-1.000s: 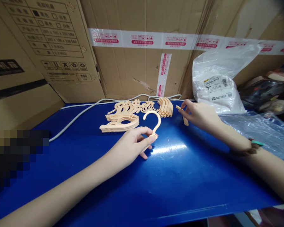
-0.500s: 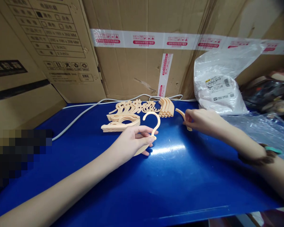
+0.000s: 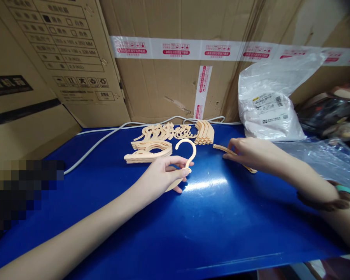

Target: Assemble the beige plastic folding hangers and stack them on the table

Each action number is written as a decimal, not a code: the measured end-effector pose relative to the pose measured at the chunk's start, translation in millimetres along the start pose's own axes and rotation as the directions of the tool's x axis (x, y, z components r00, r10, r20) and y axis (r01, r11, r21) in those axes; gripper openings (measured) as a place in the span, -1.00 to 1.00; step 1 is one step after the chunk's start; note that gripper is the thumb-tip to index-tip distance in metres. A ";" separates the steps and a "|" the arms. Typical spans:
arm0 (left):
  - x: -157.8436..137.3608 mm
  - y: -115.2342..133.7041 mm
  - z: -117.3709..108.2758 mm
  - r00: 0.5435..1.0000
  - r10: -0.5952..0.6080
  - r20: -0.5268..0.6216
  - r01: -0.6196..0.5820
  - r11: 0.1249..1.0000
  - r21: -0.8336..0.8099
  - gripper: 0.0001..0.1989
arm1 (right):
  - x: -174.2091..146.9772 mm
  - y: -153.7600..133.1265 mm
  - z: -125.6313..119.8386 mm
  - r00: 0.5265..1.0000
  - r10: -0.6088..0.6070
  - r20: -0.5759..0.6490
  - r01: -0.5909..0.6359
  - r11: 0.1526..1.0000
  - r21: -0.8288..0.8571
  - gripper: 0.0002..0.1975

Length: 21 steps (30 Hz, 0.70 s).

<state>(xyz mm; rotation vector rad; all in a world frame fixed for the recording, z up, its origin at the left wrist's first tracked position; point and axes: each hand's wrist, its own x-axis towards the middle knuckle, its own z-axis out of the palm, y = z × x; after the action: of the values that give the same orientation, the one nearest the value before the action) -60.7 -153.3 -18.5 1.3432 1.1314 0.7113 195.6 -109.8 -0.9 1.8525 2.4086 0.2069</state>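
My left hand (image 3: pixel 166 173) grips a cream plastic hanger piece with a curved hook (image 3: pixel 192 149) standing up from it; the palm hides much of its body. Farther right, my right hand (image 3: pixel 245 149) is closed on a slim cream hanger arm (image 3: pixel 220 147), low over the blue table. That arm's other end shows below the fingers. Behind my left hand lies a stack of flat cream hanger bodies (image 3: pixel 147 155). At the back are a row of loose cream hooks (image 3: pixel 157 132) and a bundle of curved hanger arms (image 3: pixel 204 132).
A blue table (image 3: pixel 192 229) spans the view. Cardboard boxes (image 3: pixel 163 85) wall off the back and left. A white cable (image 3: pixel 96 149) runs along the rear. At right stand a white plastic bag (image 3: pixel 270 112) and a clear plastic sheet (image 3: pixel 323 159).
My right hand has moved slightly right, and the hanger arm in it has turned from steep to flatter. My left hand stays almost in place with the hook piece.
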 end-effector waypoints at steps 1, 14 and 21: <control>-0.3 0.4 0.2 1.000 -0.003 -0.001 0.003 1.000 0.005 -0.82 | 1.0 -2.0 1.1 1.000 -0.030 0.000 0.030 0.999 0.016 -0.72; -2.6 3.9 1.4 0.997 0.063 -0.043 -0.062 0.998 0.027 -0.83 | -19.5 -41.1 -9.5 0.871 -0.492 0.019 0.404 0.737 0.541 -0.92; 1.2 1.2 -2.5 0.997 0.068 -0.022 -0.066 0.992 0.108 -0.70 | -22.2 -51.3 -6.0 0.906 -0.423 -0.011 0.389 0.822 0.415 -0.86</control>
<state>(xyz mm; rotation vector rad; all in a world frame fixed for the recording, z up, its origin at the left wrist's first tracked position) -62.4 -151.1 -17.2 1.4720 1.1630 0.7267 151.5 -144.5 -3.7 1.3613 2.8743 -0.4330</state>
